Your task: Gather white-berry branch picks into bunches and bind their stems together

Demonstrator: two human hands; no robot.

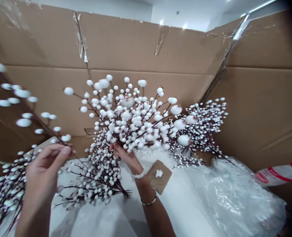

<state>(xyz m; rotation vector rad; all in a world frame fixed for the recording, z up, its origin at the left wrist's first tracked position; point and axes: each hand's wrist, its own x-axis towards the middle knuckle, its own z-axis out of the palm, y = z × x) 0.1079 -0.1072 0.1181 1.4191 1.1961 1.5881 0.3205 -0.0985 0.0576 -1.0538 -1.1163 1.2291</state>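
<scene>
My left hand (48, 164) pinches a single artificial berry stem (34, 113) between thumb and fingertips; its brown stalk slants up to the left and carries white berries. In the middle, my right hand (126, 157) is wrapped round the stalks of a full bunch of white berry stems (136, 118), raised and fanned out. The berries hide part of those fingers. Below and between the hands, more berry stems (93, 179) lie on the white surface (185, 204), their bare stalk ends pointing right.
Tall cardboard walls (146, 49) stand behind and at both sides. Other berry bunches lean at the right (200, 128) and lie at the lower left (5, 194). Clear plastic wrap (239, 197), a red-and-white packet (279, 173) and a small cardboard piece (159, 177) lie on the right.
</scene>
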